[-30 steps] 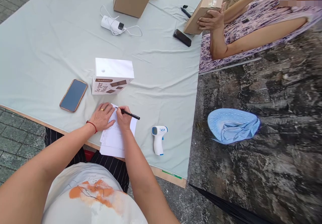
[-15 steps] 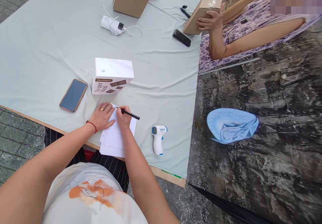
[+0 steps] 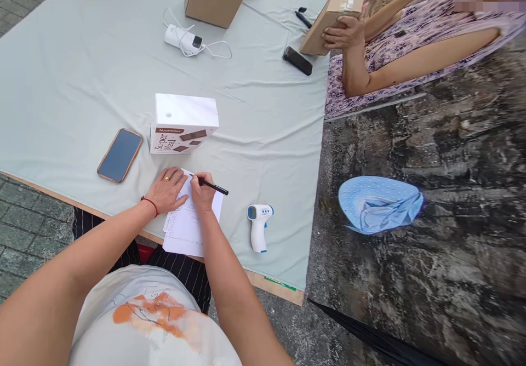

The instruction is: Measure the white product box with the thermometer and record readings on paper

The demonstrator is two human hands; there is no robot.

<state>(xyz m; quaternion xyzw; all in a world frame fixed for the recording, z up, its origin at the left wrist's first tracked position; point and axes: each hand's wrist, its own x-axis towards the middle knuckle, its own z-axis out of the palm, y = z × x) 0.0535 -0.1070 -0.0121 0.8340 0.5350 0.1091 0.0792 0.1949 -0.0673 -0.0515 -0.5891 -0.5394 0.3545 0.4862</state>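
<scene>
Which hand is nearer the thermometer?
Right. The right hand, holding the pen, is left of the thermometer, apart from it; the left hand rests partly on the papers, farther left.

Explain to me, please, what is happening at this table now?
A person sits at the table with a pen in the right hand, its tip near the top of some papers. The left hand lies flat, partly on them. A phone, a white box and a thermometer are close by, untouched. Across the table, another person's hand holds a tilted cardboard box.
</scene>
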